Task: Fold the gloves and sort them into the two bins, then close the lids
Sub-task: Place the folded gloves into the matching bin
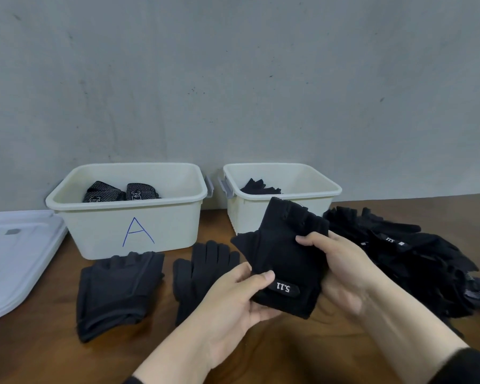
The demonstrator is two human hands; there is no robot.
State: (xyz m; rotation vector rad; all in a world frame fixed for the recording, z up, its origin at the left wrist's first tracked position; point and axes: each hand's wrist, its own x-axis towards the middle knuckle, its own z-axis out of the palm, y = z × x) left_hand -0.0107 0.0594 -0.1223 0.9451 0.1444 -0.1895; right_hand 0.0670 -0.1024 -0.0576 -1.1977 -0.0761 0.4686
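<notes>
Two hands on one fingerless glove (286,261), held up just ahead of two open bins.
Left hand (233,297) pinches its strap end, right hand (341,270) grips the side; two gloves (117,292) lie left of them, a pile (416,259) right.

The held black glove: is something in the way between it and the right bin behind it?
Nothing visible blocks it. Both hands, left hand and right hand, grip the glove just in front of the right bin, which stands open, its lid off.
</notes>
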